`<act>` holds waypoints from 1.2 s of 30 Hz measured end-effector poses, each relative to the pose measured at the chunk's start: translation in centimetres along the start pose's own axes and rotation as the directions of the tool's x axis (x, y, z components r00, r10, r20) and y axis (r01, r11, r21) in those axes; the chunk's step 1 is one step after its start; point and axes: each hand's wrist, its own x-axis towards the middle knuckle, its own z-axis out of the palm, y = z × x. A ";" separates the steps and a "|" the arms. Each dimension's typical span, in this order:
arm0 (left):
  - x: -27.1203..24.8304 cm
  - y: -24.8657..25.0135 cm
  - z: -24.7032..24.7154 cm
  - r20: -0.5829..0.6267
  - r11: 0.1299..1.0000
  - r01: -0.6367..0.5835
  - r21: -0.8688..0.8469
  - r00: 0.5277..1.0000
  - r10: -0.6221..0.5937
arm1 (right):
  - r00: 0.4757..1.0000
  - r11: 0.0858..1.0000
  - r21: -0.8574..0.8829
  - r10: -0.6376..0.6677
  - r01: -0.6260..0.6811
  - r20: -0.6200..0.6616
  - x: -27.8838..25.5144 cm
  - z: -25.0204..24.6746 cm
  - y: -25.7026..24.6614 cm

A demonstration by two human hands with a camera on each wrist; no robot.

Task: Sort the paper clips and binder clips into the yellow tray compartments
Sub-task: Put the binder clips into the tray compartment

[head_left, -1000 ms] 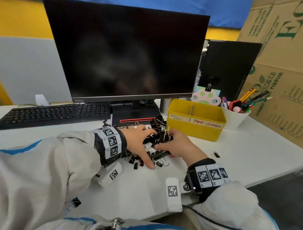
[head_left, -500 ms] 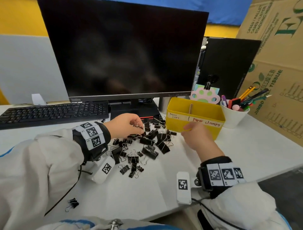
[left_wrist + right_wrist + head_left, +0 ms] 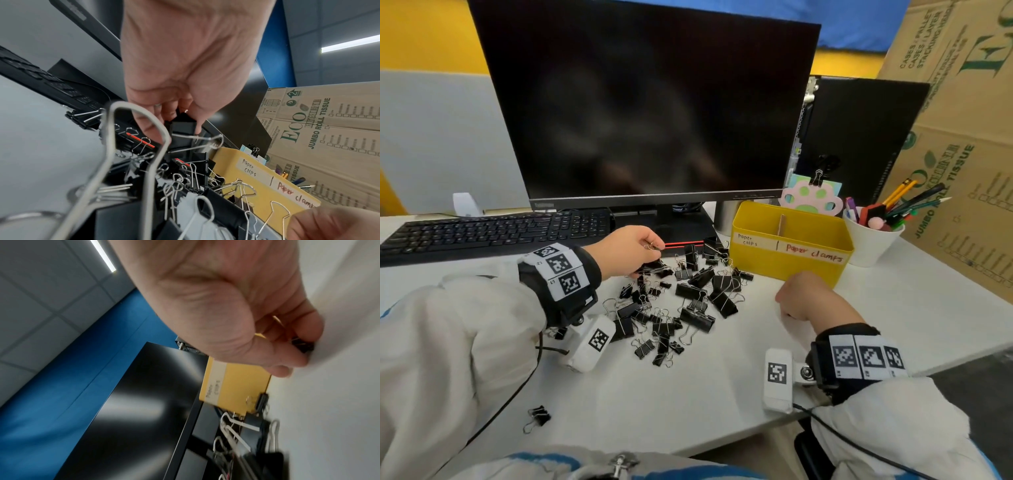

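So, left hand [image 3: 625,251] pinched a black binder clip [image 3: 183,125] over the pile; right hand [image 3: 804,296] gripped a small black clip [image 3: 302,344] w/ curled fingers on the worktop [image 3: 722,394].

Matt black binder clips [image 3: 690,301] with shiny wire handles, glossy yellow plastic tray [image 3: 791,263], smooth white desk [image 3: 722,394]

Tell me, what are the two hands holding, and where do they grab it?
The left hand pinches a black metal binder clip by its body. The right hand pinches a small black binder clip.
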 end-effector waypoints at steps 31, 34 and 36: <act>-1.6 -3.3 -3.5 0.103 0.941 0.219 0.258 0.962 -0.252 | 0.841 0.847 0.060 -0.531 0.528 0.108 2.0 4.9 -13.7; -1.5 -3.0 -3.2 0.092 0.925 0.194 0.326 0.968 -0.235 | 0.808 0.757 0.374 -0.589 0.535 0.036 0.9 3.6 -13.4; -1.6 -2.8 -3.1 0.078 0.912 0.173 0.373 0.973 -0.216 | 0.838 0.721 0.451 -0.531 0.526 -0.128 1.1 2.5 -13.1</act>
